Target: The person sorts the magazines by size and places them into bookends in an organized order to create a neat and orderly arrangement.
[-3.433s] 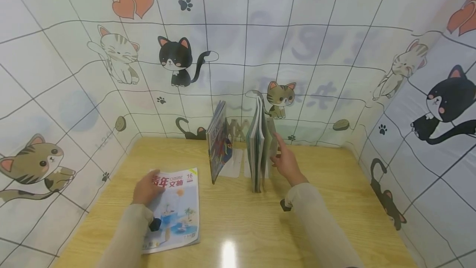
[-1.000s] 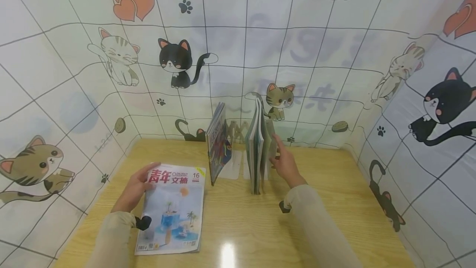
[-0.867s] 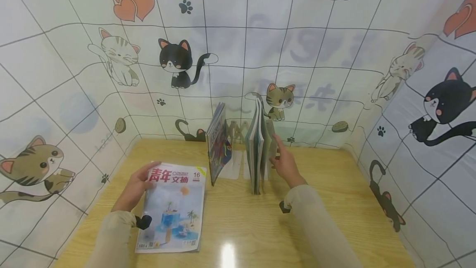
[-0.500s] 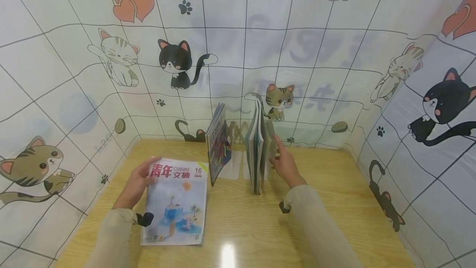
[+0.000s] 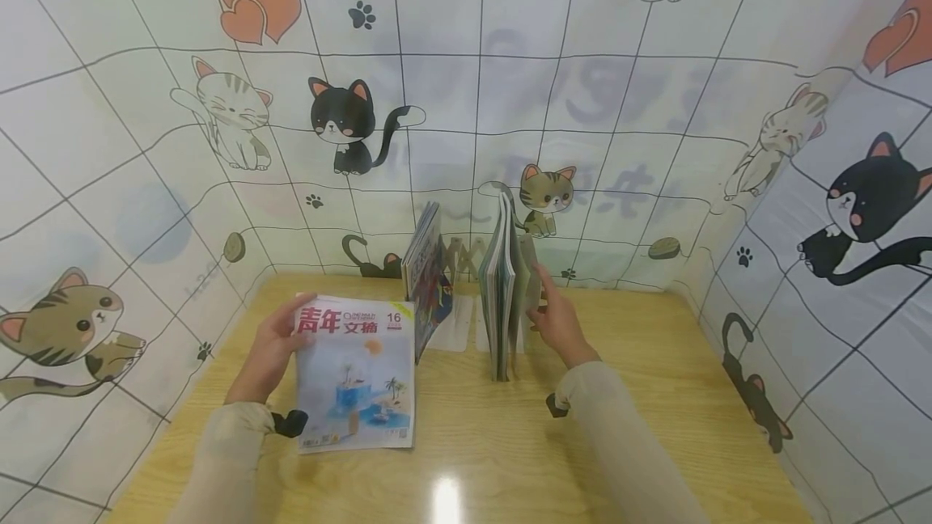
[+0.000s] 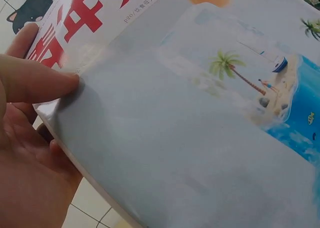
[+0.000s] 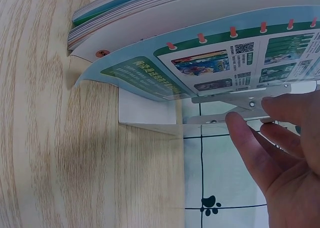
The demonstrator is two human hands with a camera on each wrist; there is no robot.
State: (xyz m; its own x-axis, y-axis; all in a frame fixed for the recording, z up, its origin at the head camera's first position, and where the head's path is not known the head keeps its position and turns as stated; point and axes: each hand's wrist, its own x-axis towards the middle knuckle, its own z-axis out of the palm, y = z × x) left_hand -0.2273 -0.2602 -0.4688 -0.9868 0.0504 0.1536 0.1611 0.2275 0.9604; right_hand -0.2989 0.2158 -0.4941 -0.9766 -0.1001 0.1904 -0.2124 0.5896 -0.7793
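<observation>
My left hand [image 5: 268,350] holds a magazine [image 5: 357,382] by its upper left edge. The thumb [image 6: 50,82] lies on the pale cover while fingers go behind it. Its top right corner overlaps the standing books [image 5: 425,281] on the left in the head view. An expandable metal bookend [image 5: 453,326] with a crisscross linkage stands at the middle of the table. My right hand [image 5: 562,323] holds its right end plate, fingertips at the plate's edge in the right wrist view. Several magazines [image 7: 200,47] stand upright against the inner side of that plate.
Between the two upright groups there is a gap with the bookend's base showing. A wooden table [image 5: 619,330] lies beneath everything. Behind and to both sides rises a white curtain [image 5: 451,95] printed with cartoon cats.
My left hand first shifts left along the magazine's edge, then brings the magazine away from me and rightward, up to the left books. The right hand stays at the bookend.
</observation>
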